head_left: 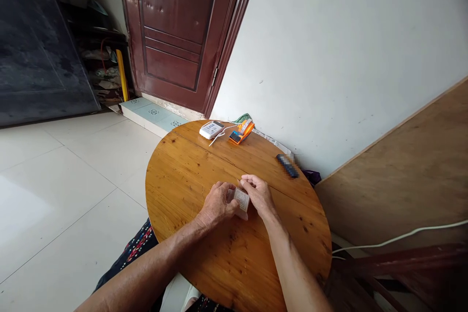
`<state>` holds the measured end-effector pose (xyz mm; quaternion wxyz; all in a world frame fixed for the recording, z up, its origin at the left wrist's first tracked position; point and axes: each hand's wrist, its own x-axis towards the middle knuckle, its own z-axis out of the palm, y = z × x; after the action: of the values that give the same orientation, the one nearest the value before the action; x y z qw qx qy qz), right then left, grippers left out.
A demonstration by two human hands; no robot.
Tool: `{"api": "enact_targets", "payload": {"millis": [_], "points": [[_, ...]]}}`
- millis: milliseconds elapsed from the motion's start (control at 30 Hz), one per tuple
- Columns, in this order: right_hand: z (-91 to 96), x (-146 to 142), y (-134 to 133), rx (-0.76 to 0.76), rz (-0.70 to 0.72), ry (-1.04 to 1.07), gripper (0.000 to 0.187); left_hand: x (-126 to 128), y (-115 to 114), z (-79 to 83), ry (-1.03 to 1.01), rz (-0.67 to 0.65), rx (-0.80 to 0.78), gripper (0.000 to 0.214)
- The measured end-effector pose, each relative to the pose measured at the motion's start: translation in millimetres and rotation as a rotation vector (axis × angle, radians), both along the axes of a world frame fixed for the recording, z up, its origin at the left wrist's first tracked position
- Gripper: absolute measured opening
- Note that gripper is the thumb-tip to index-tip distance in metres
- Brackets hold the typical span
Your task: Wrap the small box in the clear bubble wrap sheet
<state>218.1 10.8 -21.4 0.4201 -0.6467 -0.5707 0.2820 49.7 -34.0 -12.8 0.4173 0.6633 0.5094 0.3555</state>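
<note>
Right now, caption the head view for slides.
Left grip on a small pale box, right grip beside it, over a round wooden table.

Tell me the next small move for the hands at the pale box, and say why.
Probably settle the fingers of the right hand on the right edge of the pale box: the left hand holds its left side, while the right hand is beside that edge without a clearly visible grip.

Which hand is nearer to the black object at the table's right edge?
The right. The right hand is below and left of the black object, apart from it; the left hand is farther left, holding the small box.
</note>
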Motion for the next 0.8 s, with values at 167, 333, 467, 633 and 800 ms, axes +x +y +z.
{"api": "enact_targets", "payload": {"millis": [167,333,467,633,800], "points": [[-2.4,1,-5,0.028,-0.008,0.127,0.027,0,0,-2.4,-0.003,0.007,0.002,0.042],[7.9,11,-16,0.056,-0.151,0.202,0.038,0,0,-3.1,-0.010,0.012,0.003,0.041],[10.4,23,-18,-0.039,-0.146,0.160,0.048,0,-1,-3.0,-0.009,0.024,0.008,0.039],[6.2,19,-8,-0.107,-0.022,0.020,0.048,1,-3,-3.3,-0.042,0.022,0.012,0.037],[9.8,2,1,-0.147,0.113,0.085,0.052,0,-3,-5.0,-0.059,0.017,0.019,0.036]]}}
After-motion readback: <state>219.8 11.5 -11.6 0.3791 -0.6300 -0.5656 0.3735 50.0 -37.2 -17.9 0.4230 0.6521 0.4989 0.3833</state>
